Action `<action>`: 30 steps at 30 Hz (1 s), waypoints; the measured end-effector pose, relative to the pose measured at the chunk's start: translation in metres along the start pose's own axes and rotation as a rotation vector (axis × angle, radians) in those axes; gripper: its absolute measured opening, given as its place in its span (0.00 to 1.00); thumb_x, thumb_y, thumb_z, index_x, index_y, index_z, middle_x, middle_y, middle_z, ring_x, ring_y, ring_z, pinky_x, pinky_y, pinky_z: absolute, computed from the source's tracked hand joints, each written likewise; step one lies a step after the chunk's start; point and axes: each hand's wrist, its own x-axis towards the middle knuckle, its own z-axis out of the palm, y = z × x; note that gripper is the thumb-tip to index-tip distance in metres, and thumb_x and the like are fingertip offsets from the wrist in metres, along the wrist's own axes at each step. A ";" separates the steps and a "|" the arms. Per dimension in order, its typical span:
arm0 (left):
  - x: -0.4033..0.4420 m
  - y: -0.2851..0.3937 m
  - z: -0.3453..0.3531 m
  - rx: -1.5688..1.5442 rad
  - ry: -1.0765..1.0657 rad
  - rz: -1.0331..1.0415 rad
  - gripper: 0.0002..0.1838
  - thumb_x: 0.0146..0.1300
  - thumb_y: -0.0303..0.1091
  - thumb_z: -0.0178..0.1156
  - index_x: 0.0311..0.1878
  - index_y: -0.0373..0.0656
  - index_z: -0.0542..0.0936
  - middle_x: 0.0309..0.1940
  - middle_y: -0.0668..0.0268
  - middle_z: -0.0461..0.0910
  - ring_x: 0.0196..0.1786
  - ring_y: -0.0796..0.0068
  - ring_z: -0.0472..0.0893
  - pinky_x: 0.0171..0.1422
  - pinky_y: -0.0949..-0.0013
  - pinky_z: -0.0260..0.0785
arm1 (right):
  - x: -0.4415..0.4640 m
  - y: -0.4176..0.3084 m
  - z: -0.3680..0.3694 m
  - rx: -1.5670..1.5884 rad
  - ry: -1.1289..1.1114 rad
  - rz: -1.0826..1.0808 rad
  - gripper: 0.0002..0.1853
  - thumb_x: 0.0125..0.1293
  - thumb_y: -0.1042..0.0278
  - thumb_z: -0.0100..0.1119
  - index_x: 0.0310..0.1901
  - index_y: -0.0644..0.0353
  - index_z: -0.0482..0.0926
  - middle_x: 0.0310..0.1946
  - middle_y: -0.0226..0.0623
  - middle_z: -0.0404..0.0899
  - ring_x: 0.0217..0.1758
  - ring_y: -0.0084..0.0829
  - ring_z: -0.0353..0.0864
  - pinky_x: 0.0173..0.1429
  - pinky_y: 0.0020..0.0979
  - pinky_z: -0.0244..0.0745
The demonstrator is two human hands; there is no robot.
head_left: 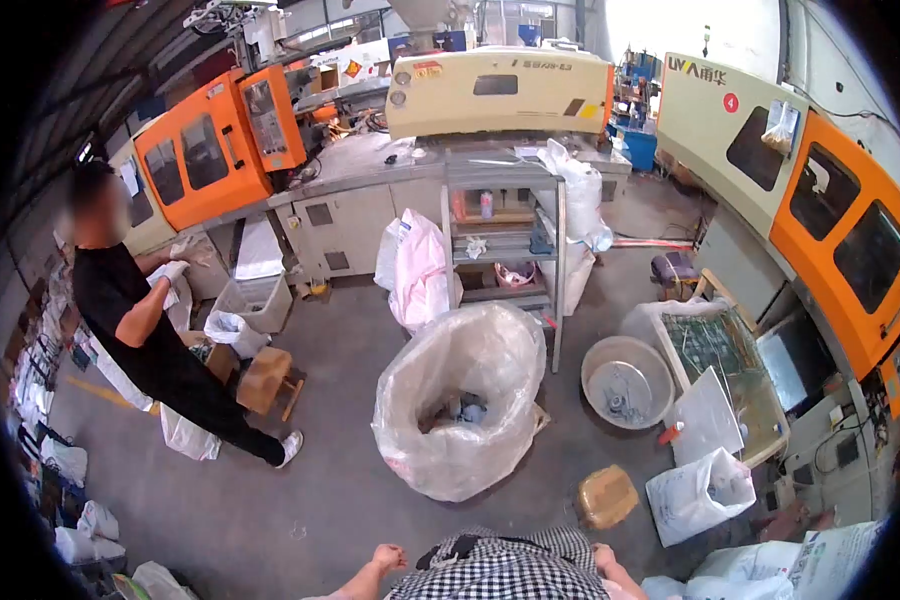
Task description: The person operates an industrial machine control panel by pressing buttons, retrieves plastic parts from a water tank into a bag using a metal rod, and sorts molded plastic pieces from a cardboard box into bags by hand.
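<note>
My left hand (390, 558) hangs low at the bottom of the view, beside my black-and-white checked apron (510, 570). Its fingers are curled in, and nothing shows in them. On the apron's other side is my right hand (604, 556), partly covered by the cloth, so its fingers cannot be made out. In front of me stands a large clear plastic bag (420, 400), gaping at the top, with grey and dark pieces (462, 410) at its bottom. A taped brown stool (607, 497) is nearest my right hand.
A round metal basin (627, 382) and a white sack (700, 497) stand at the right, near a bin of green pieces (710, 345). Behind the bag is a metal step rack (505, 250). A person (140, 290) wearing gloves stands left. Orange-and-cream machines (500, 95) surround the floor.
</note>
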 end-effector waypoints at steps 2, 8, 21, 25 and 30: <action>-0.004 -0.014 0.003 0.044 0.016 -0.048 0.11 0.64 0.29 0.49 0.46 0.33 0.73 0.32 0.54 0.79 0.30 0.63 0.81 0.33 0.62 0.78 | -0.005 0.020 0.011 -0.038 -0.039 0.026 0.17 0.54 0.60 0.54 0.43 0.60 0.79 0.44 0.49 0.77 0.51 0.44 0.75 0.54 0.37 0.70; -0.029 -0.016 0.007 0.142 0.067 -0.026 0.11 0.62 0.29 0.51 0.46 0.34 0.74 0.33 0.55 0.78 0.30 0.64 0.80 0.32 0.62 0.77 | -0.024 0.054 0.029 0.090 -0.224 0.101 0.19 0.53 0.59 0.55 0.44 0.60 0.79 0.45 0.48 0.77 0.52 0.42 0.76 0.54 0.36 0.70; -0.051 0.008 0.039 0.173 0.051 0.001 0.09 0.62 0.30 0.52 0.43 0.37 0.75 0.30 0.57 0.79 0.31 0.65 0.81 0.33 0.64 0.77 | -0.026 0.041 0.001 -0.078 -0.071 -0.014 0.15 0.54 0.61 0.53 0.39 0.59 0.80 0.41 0.51 0.77 0.47 0.48 0.76 0.51 0.41 0.71; -0.061 0.018 0.051 0.244 0.063 0.055 0.10 0.63 0.31 0.52 0.44 0.36 0.74 0.30 0.56 0.78 0.32 0.64 0.81 0.36 0.64 0.76 | -0.031 0.040 0.001 0.071 -0.060 0.072 0.15 0.55 0.61 0.52 0.40 0.59 0.80 0.42 0.51 0.77 0.48 0.48 0.75 0.52 0.41 0.70; -0.075 0.024 0.060 0.287 0.051 0.060 0.10 0.63 0.30 0.51 0.44 0.36 0.75 0.32 0.56 0.78 0.34 0.63 0.81 0.37 0.64 0.76 | -0.038 0.048 0.000 0.062 -0.118 0.121 0.16 0.56 0.60 0.51 0.43 0.58 0.79 0.44 0.50 0.76 0.51 0.47 0.74 0.53 0.40 0.69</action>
